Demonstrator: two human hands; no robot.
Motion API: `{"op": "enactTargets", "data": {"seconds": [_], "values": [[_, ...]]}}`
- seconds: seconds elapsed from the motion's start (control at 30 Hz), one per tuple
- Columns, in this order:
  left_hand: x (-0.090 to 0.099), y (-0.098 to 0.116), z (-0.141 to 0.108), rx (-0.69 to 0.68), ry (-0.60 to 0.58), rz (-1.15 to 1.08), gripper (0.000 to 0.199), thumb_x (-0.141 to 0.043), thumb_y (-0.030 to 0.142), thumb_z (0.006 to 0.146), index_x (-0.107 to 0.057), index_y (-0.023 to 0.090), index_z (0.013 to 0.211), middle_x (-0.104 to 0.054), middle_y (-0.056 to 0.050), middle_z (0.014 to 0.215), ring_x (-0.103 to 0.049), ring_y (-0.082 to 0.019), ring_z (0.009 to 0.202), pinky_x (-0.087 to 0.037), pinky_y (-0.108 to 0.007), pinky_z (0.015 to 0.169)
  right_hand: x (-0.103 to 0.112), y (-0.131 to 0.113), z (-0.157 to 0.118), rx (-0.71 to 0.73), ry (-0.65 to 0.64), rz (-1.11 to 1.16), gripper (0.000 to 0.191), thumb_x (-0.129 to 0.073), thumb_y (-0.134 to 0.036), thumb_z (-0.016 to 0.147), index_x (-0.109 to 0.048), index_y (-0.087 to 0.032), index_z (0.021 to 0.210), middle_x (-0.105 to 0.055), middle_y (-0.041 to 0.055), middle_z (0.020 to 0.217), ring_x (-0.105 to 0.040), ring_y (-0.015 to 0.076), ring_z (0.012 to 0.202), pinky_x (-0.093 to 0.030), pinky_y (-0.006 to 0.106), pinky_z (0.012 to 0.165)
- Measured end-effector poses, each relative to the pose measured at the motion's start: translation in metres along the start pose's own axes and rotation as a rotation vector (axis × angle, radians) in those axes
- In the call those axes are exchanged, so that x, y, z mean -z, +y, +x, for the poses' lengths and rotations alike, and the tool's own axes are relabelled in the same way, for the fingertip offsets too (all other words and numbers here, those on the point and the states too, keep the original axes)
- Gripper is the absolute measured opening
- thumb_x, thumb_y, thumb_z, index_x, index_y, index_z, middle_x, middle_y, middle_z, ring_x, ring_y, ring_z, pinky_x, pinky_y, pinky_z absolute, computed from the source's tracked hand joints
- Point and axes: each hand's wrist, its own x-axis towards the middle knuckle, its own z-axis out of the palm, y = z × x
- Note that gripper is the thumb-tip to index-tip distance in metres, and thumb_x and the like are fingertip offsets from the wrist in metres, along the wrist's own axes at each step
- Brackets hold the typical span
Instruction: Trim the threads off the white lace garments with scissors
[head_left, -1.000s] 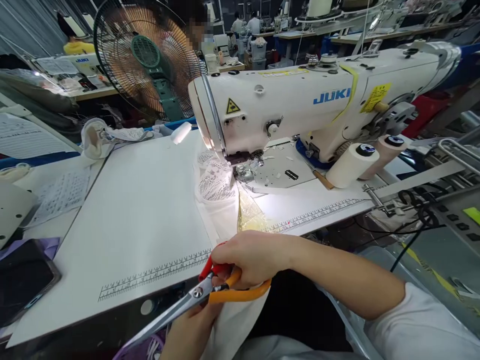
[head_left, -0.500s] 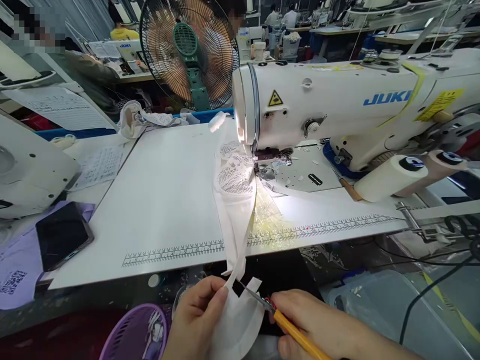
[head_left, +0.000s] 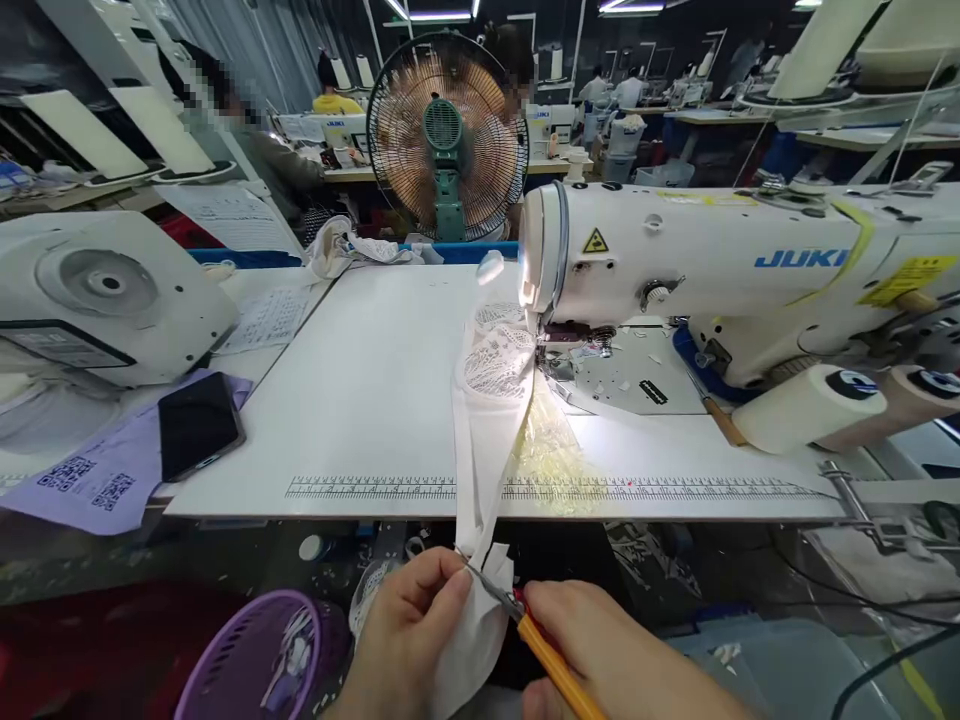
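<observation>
My left hand (head_left: 409, 625) pinches the white fabric of a lace-cupped bra (head_left: 491, 450) below the table's front edge. The piece runs up over the table, its lace end beneath the sewing machine head. In my right hand (head_left: 592, 640) are orange-handled thread snips (head_left: 551, 660), their metal blades pointing up-left to the fabric beside my left fingertips. Whether the blade tips close on the fabric is too small to tell. A wider white part of the garment hangs below the hands, partly hidden by my left hand.
The white JUKI sewing machine (head_left: 675, 245) stands at the right, thread cones (head_left: 810, 410) beside it. A ruler strip (head_left: 360, 488) lines the table's front. A black phone (head_left: 199, 425) lies left on purple cloth. A purple basket (head_left: 247, 640) sits below; a fan (head_left: 442, 130) stands behind.
The view has tilted upward and turned left. The blades have come closer to my left fingertips, and the fabric at them is less spread. Both hands keep their grips.
</observation>
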Motion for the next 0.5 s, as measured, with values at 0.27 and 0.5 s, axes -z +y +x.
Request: {"op": "enactTargets", "data": {"seconds": [0.27, 0.5], "values": [[-0.007, 0.001, -0.001, -0.032, 0.02, -0.024, 0.029, -0.072, 0.035, 0.061, -0.053, 0.017, 0.048, -0.044, 0.003, 0.048, -0.032, -0.009, 0.048, -0.028, -0.02, 0.045, 0.001, -0.001, -0.003, -0.005, 0.006, 0.033, 0.041, -0.056, -0.054, 0.065, -0.034, -0.021, 0.064, -0.034, -0.0046, 0.058, -0.022, 0.0104, 0.053, -0.02, 0.027, 0.048], [-0.007, 0.005, -0.004, -0.067, 0.047, 0.033, 0.026, -0.068, 0.037, 0.065, -0.059, 0.017, 0.051, -0.046, 0.002, 0.05, -0.035, -0.011, 0.049, -0.031, -0.022, 0.047, -0.006, 0.021, -0.006, 0.048, 0.137, 0.202, 0.053, -0.056, -0.066, 0.07, -0.031, -0.021, 0.06, -0.029, -0.0048, 0.056, -0.023, 0.0099, 0.051, -0.019, 0.027, 0.045]]}}
